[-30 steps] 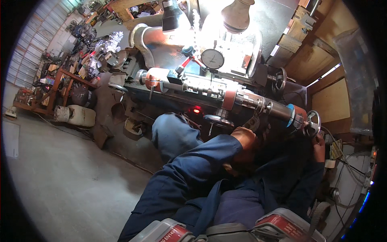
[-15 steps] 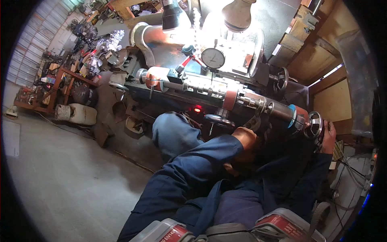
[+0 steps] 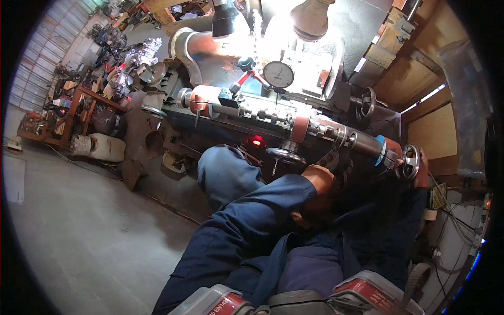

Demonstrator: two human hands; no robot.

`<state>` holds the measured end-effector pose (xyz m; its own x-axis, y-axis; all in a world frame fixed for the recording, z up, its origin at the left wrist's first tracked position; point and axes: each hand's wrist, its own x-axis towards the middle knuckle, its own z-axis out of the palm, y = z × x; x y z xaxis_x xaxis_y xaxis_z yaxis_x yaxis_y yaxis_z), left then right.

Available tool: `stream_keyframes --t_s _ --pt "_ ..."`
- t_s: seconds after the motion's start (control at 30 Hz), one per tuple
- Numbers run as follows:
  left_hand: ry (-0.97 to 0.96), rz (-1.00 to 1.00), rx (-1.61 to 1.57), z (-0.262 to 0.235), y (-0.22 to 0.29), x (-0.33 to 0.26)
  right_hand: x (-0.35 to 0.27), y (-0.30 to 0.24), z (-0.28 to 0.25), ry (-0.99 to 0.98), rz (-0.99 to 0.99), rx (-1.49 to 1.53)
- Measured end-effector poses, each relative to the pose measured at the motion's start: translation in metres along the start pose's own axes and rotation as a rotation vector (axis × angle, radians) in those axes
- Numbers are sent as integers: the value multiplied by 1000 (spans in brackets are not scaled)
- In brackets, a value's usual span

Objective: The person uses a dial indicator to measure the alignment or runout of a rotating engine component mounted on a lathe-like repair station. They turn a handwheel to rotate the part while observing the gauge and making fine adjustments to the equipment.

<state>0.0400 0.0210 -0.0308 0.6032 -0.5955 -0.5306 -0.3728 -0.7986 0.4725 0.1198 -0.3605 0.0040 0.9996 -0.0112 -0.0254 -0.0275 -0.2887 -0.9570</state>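
A long metal lathe-like machine (image 3: 362, 144) runs across the view, with a shiny shaft with several journals (image 3: 262, 113) held along it. At its right end my right hand (image 3: 422, 167) grips the rim of a chrome handwheel (image 3: 408, 161); the wheel hides part of the fingers. Below the tailstock barrel, my left hand (image 3: 319, 177) is against a dark metal bracket (image 3: 329, 159), its fingers hidden from sight. A round dial gauge (image 3: 278, 74) on a red-armed stand (image 3: 245, 79) sits above the shaft. Left of my left hand is a second handwheel (image 3: 286, 156).
Two lamps (image 3: 229, 21) hang over the machine and glare brightly. A small red light (image 3: 256, 140) glows beneath the bed. At the left stand a rusty metal frame (image 3: 79, 113), a pale gas cylinder (image 3: 105, 147) and cluttered parts. Cables (image 3: 457, 212) hang at the right by a wooden wall (image 3: 433, 123).
My right hand has shifted left and up round the handwheel's rim, its forearm following. The left hand has stayed nearly in place.
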Motion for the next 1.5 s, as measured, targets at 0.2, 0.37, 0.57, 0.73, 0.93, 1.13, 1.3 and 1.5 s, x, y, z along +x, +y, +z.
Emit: stream_keyframes --t_s 0.2,0.37,0.57,0.73,0.93,1.13,1.3,1.5 --pt "67 36 -14 -1 -1 -5 -16 24 1 57 138 -320" --pt "128 43 -1 -1 2 -4 -28 60 -24 -49 143 -364" --pt "62 -9 54 13 -8 13 -58 23 5 18 42 -371" --pt "-19 34 77 6 -4 18 -72 26 -17 25 84 -336" --pt "25 51 35 8 -7 14 -85 -5 -17 42 121 -38" --pt "42 41 -1 9 -2 12 -74 -62 -15 -71 226 -101" --pt "42 28 24 23 -6 29 -44 -57 1 77 4 -39" --pt "-45 25 17 18 -7 33 -50 -57 11 460 62 -261"
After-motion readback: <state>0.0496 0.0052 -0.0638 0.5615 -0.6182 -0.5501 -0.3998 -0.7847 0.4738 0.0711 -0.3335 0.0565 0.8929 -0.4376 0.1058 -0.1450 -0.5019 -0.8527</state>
